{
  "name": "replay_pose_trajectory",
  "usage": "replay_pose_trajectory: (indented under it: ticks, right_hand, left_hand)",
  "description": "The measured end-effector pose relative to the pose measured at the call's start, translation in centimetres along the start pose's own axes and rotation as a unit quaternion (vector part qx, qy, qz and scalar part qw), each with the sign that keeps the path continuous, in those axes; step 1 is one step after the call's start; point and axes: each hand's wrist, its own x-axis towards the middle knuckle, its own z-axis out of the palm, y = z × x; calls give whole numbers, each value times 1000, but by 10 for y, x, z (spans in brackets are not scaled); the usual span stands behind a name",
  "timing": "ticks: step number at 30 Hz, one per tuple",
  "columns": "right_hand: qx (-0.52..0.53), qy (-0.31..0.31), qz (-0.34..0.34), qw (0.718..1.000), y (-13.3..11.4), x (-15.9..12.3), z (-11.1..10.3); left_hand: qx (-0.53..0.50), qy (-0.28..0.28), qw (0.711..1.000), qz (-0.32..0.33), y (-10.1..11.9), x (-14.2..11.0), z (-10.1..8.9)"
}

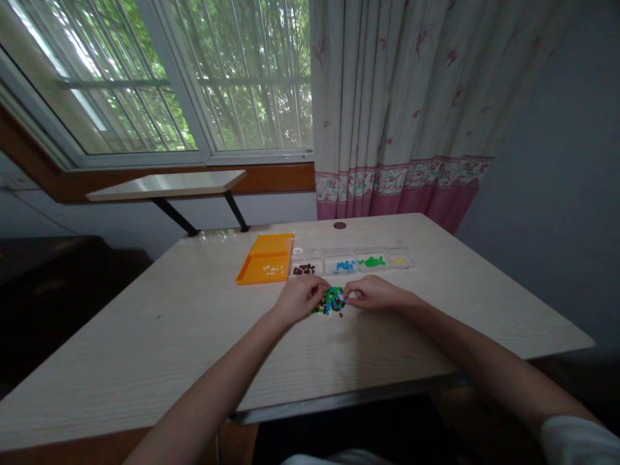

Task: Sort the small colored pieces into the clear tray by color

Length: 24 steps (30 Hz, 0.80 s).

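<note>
A mixed pile of small plastic pieces (333, 299) in green, blue, brown and yellow lies on the table between my hands. My left hand (301, 296) is at the pile's left edge, its fingers curled together over the pieces. From the right, my right hand (372, 294) touches the pile's edge with thumb and fingertips pinched. Whatever sits between the fingertips of either hand is too small to make out. Just behind are clear trays holding sorted pieces: brown pieces (303, 268), blue pieces (344, 266), green pieces (372, 261) and a few yellow pieces (398, 261).
An open orange case (246, 270) with white pieces (274, 269) stands left of the trays. A raised shelf (169, 183) on black brackets is at the table's back left. A round cable hole (340, 225) is near the back edge, before a curtain (387, 116).
</note>
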Motion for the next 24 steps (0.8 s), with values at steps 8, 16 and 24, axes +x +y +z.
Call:
replay_pose_trajectory:
  ticks: [8, 16, 24]
  right_hand:
    - [6, 47, 17, 999, -4, 1, 2]
    - [25, 106, -17, 994, -10, 4, 11]
    - [29, 145, -4, 989, -13, 3, 9]
  left_hand:
    - [1, -25, 1000, 3, 3, -1, 1]
    - [-13, -48, 999, 14, 13, -2, 1]
    - [-19, -22, 1000, -7, 13, -1, -1]
